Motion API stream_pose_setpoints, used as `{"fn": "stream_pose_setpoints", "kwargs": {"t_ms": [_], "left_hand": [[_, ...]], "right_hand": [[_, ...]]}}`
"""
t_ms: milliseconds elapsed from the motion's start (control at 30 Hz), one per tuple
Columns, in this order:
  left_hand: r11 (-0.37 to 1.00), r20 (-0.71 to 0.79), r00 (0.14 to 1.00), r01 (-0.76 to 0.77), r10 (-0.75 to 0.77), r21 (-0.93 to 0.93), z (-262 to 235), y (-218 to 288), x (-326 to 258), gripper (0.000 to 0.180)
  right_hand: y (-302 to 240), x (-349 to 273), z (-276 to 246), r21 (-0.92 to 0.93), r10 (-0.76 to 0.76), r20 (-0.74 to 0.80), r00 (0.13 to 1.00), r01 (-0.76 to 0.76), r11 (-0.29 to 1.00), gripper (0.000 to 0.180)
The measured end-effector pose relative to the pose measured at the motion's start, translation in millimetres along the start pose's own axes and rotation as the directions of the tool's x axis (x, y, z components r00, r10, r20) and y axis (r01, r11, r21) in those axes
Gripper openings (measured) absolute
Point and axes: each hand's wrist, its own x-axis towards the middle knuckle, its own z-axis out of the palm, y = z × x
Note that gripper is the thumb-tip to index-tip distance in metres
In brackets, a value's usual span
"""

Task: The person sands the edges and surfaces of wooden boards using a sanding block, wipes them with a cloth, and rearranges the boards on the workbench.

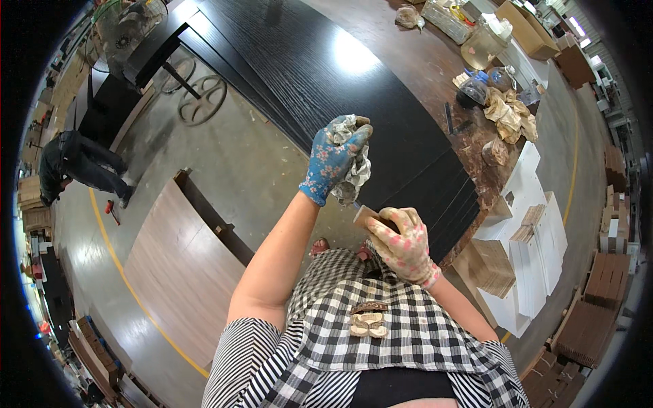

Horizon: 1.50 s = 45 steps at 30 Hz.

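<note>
My left hand (331, 160), in a blue flowered glove, is closed around a crumpled grey-white wad (355, 178), which could be paper or thin plastic. It is held up before the edge of a black wood-grained panel (401, 129). Lower and to the right, my right hand (401, 243) wears a cream glove with pink spots. Its fingers grip a small flat tan piece (364, 216) that looks like wood. A thin greyish tip shows between this piece and the wad; whether they touch, I cannot tell.
Bottles (474, 88), a large jar (484, 44) and crumpled brown paper (510, 115) lie on the stained brown worktop (442, 75). White boards (520, 238) stand at right. A wood-grained panel (187, 265) stands at left, where a person (81, 163) bends over beyond a floor line.
</note>
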Motion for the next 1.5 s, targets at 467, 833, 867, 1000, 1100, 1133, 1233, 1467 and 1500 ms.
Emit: {"fn": "stream_pose_setpoints", "kwargs": {"t_ms": [467,833,867,1000,1100,1133,1233,1467,1500], "left_hand": [[0.977,-0.057,0.996,-0.062,0.075,0.203,-1.4,-7.1,-1.3,0.019],[0.958,-0.105,0.990,-0.061,0.094,0.279,1.4,3.3,-11.3,0.021],[0.956,-0.103,0.988,-0.082,0.115,0.282,3.5,4.7,-10.4,0.022],[0.950,-0.135,0.982,-0.087,0.133,0.300,1.9,-1.9,-9.0,0.021],[0.938,-0.139,0.983,-0.067,0.121,0.340,2.6,-1.1,-11.0,0.021],[0.916,-0.113,0.983,-0.093,0.148,0.390,1.3,-1.8,-10.5,0.021],[0.934,-0.099,0.986,-0.095,0.137,0.344,6.2,3.1,-9.9,0.020],[0.947,-0.135,0.986,-0.048,0.095,0.317,-0.8,-6.9,-6.7,0.023],[0.948,-0.132,0.987,-0.044,0.090,0.315,-1.4,-6.3,-7.0,0.023]], "right_hand": [[67.4,2.5,-25.7,-0.136,0.109,-0.092,0.990,-0.121,0.983,0.024],[108.4,9.6,-34.6,-0.136,0.146,-0.261,0.954,-0.187,0.973,0.027],[130.8,13.1,-44.4,-0.163,0.131,-0.327,0.936,-0.193,0.968,0.026],[177.9,17.9,-65.4,-0.185,0.336,-0.346,0.876,-0.415,0.891,0.028],[165.0,15.6,-54.2,0.020,0.390,-0.421,0.819,-0.422,0.906,0.028],[155.0,17.0,-50.4,0.034,0.396,-0.415,0.819,-0.422,0.906,0.028],[127.9,14.2,-22.0,-0.030,0.258,-0.469,0.845,-0.307,0.951,0.032],[13.4,-26.4,8.4,0.184,-0.039,-0.134,0.990,0.063,0.981,0.027],[14.9,-33.0,-0.8,0.192,0.113,-0.018,0.993,-0.107,0.976,0.031]]}}
